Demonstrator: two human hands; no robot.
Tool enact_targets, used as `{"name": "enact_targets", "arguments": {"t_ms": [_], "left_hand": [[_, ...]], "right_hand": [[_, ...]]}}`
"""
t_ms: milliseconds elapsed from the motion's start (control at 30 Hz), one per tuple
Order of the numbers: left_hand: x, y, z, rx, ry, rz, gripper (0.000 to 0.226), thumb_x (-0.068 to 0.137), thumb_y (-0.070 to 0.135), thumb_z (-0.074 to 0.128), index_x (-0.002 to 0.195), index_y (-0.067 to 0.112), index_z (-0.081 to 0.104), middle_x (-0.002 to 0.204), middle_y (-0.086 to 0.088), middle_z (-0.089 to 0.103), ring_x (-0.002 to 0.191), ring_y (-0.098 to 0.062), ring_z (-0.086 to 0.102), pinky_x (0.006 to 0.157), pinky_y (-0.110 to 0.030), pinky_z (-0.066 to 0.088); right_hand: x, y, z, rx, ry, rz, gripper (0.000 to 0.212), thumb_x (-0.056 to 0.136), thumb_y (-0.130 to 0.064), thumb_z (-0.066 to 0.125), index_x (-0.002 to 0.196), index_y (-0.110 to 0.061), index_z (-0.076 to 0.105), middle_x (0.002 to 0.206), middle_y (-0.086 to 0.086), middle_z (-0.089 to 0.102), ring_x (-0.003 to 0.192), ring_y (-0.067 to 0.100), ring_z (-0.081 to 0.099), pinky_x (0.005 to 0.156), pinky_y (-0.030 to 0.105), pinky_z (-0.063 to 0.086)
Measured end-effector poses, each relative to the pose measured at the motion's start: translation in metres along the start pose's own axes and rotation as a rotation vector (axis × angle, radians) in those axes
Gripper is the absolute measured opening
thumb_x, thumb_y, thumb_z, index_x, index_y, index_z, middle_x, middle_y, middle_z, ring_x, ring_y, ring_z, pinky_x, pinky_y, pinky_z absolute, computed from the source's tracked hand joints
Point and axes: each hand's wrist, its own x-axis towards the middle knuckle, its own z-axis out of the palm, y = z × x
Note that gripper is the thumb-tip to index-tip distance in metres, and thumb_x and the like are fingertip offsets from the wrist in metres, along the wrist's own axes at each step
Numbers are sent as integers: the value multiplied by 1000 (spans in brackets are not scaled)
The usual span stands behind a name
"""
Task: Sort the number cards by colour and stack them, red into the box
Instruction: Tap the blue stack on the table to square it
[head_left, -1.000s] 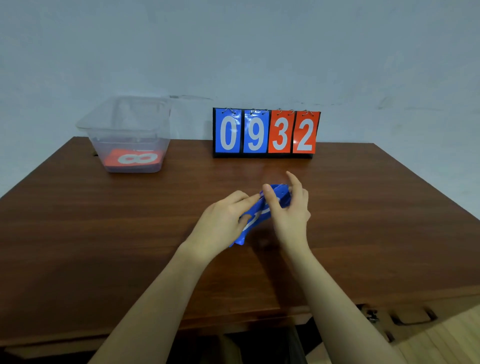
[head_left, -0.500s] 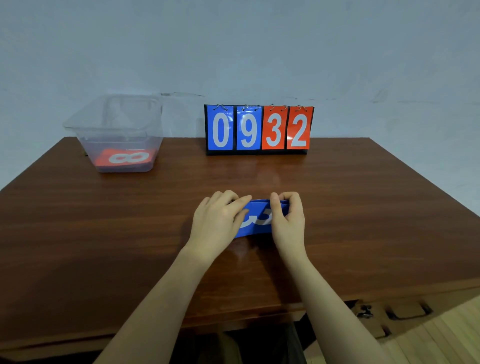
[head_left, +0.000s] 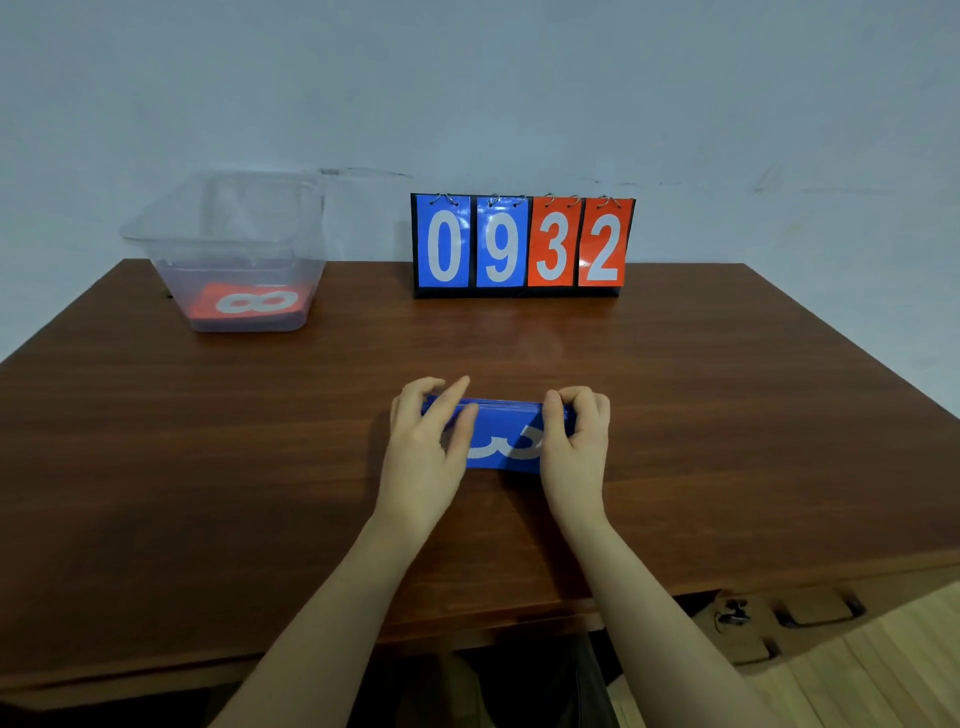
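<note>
You're squaring the blue cards (head_left: 501, 436) at the middle of the surface (head_left: 208, 467), left hand (head_left: 423, 447) and right hand (head_left: 574, 441) each pinching an end. Next, probably release them; the box (head_left: 234, 249) with red cards (head_left: 244, 304) sits at ten o'clock.

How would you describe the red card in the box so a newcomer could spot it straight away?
Start at the brown table and look to its far left corner, where a clear plastic box stands. On its floor lies a red card with a white 8 seen sideways. Unlike the red 3 and 2 on the scoreboard, it lies flat and loose.
</note>
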Motion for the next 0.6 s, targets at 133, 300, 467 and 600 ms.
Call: {"name": "enact_targets", "arguments": {"t_ms": [133,300,467,600], "left_hand": [[2,10,2,-175,53,-172,35,94,21,49,130,20,51,115,9,40,91,1,50,76,-8,44],[4,8,10,-191,72,-170,26,97,21,42,117,16,59,115,9,40,104,0,47,79,-5,38],[4,3,13,-203,97,-129,25,98,17,39,110,11,60,112,2,42,98,4,47,80,-6,39],[4,-3,16,-183,38,-132,26,98,23,38,110,15,59,110,8,38,108,-11,45,88,-23,44]], "right_hand": [[-2,0,-1,-2,-63,-31,8,98,-19,47,94,-17,55,94,2,53,81,-1,49,74,6,38],[-4,2,-2,-47,-128,-34,9,97,-21,48,97,-16,55,101,7,51,85,-3,47,77,5,37],[-6,1,-2,-24,-152,13,11,98,-22,46,100,-15,54,107,8,47,89,-4,46,77,1,35],[-7,1,-7,22,-223,7,9,98,-27,45,106,-26,49,110,2,47,94,-7,46,82,8,39]]}}
